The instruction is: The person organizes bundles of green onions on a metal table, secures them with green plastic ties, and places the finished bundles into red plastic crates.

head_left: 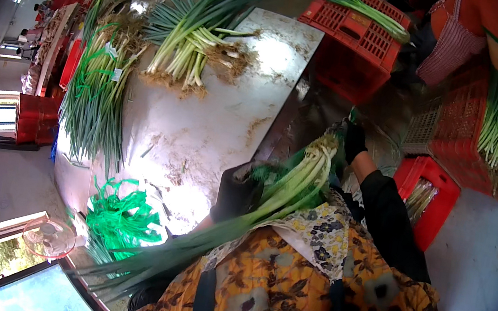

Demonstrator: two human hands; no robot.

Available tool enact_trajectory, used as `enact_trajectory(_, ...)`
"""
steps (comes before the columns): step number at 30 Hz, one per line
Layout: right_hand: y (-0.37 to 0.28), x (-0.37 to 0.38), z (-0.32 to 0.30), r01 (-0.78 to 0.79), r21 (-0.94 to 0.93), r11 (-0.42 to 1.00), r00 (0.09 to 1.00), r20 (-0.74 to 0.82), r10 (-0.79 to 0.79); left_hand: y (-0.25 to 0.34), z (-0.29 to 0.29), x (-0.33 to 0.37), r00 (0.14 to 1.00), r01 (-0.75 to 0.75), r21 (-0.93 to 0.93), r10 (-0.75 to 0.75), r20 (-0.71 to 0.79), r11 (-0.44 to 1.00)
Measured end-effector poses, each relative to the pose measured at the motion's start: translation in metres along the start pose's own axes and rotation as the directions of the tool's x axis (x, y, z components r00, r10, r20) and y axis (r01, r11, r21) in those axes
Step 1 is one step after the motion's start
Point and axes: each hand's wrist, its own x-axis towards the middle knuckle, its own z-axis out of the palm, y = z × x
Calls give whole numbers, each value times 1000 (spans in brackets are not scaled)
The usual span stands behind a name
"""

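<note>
A long bunch of green onions [295, 192] lies slanting across my front, its white root ends up to the right and its leaves trailing to the lower left. Around its stalks, my left hand [238, 191] in a dark glove is closed, with green ribbon at the fingers. Beside the root end is my right hand [354, 141], also in a dark glove. Its fingers look closed, and a bit of green shows above them, but what they hold is too small and blurred to name.
On the pale table [214, 130] lie loose green onions [192, 42], tied bunches [99, 93] and a heap of green ribbon [122, 217]. Red crates [359, 36] stand beyond it, with more crates [455, 129] at the right. Two co-workers are at the far side.
</note>
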Motion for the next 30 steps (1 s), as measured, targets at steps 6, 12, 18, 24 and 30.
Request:
enact_trajectory(6, -102, -188, 27, -639, 395, 660, 748, 520, 412, 1, 51, 25, 994, 78, -171, -89, -56, 982)
enact_trajectory(12, -61, -186, -26, -96, -128, 987, 889, 435, 143, -56, 111, 63, 966, 210, -430, -254, -48, 878)
enact_trajectory(18, -73, -140, -7, 597, -548, 585, 787, 540, -298, -116, 146, 140, 893, -216, 680, 424, -153, 701)
enact_trajectory(24, -117, -154, -24, 667, -525, 528, 736, 574, -358, -196, 153, 149, 934, -139, 748, 337, -119, 649)
enact_trajectory(30, -135, -157, -2, 763, -589, 265, 642, 645, -415, -178, 130, 146, 953, -149, 512, 262, -155, 846)
